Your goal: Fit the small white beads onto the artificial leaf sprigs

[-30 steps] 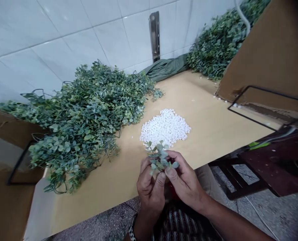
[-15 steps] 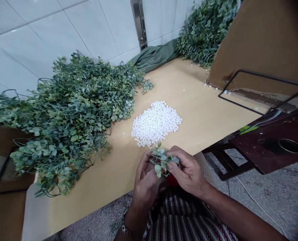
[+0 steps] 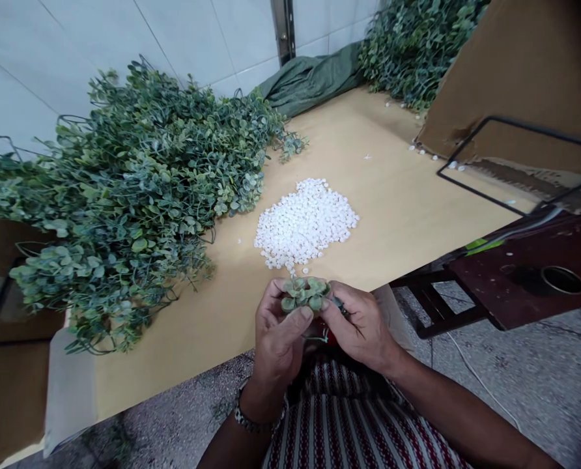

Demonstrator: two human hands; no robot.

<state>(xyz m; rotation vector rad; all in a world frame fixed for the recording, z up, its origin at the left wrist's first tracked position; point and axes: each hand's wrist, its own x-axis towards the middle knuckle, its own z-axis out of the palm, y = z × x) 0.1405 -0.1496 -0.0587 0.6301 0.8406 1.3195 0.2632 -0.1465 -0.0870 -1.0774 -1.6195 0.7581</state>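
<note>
Between my two hands is a sprig of artificial green leaves (image 3: 304, 294), held over the table's front edge. My left hand (image 3: 278, 326) is closed on its left side, thumb laid across the leaves. My right hand (image 3: 361, 322) pinches the sprig from the right, with some leaves and thin stem showing between its fingers. Just beyond the hands lies a heap of small white plastic pieces (image 3: 305, 221). To the left, a big pile of artificial leafy stems (image 3: 144, 195) spreads over the tan table covering (image 3: 202, 332).
Another pile of greenery (image 3: 417, 45) and a dark green cloth (image 3: 314, 81) lie along the tiled wall. At right stand a cardboard sheet (image 3: 525, 71), a black wire frame (image 3: 495, 166) and a dark red stool (image 3: 520, 286). Cardboard (image 3: 12, 397) borders the left.
My left hand has turned, and its thumb now presses over the sprig's leaves. The sprig has shifted slightly left and up between my hands. The camera view has tilted down a little.
</note>
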